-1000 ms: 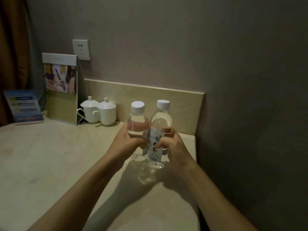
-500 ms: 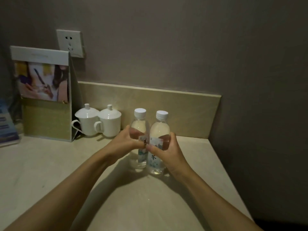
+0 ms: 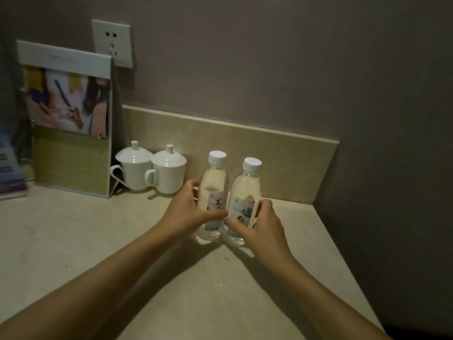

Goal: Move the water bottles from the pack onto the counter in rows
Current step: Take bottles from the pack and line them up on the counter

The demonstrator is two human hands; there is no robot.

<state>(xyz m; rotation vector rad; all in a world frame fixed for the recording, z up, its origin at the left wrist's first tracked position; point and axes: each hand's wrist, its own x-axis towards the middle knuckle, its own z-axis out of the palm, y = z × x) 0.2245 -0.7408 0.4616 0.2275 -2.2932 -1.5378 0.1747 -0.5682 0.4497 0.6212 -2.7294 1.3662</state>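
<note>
A: Report the position of the bottles.

B: Two bottles stand upright on the counter [image 3: 73, 241], side by side, near its back right corner. The left bottle [image 3: 213, 192] and the right bottle [image 3: 245, 197] are just beside each other; whether they touch cannot be told. Each has a white cap and a printed label.

A: State of the left hand?

B: The left hand [image 3: 186, 212] grips the left bottle at label height. Its thumb crosses the front of the bottle, tip pointing right. Its fingers [image 3: 193, 186] curl round the bottle's left and far side. Grip span is narrow, set by the bottle's body.

A: State of the right hand?

B: The right hand [image 3: 262, 224] grips the right bottle low on its label. Its thumb lies across the front, tip pointing left and almost meeting the left thumb. Its fingers [image 3: 266, 203] wrap the bottle's right side. Both bottle bases sit below the thumbs, on the counter surface.

A: Items beyond the fingers?

B: Left of the left hand's fingers, two white lidded cups [image 3: 152, 171] stand side by side against the backsplash [image 3: 282, 163]. Further left stands a folded card stand [image 3: 66, 119], with a wall socket [image 3: 112, 42] above it. A blue leaflet [image 3: 9, 168] shows at the frame's left edge. The pack is out of view.
</note>
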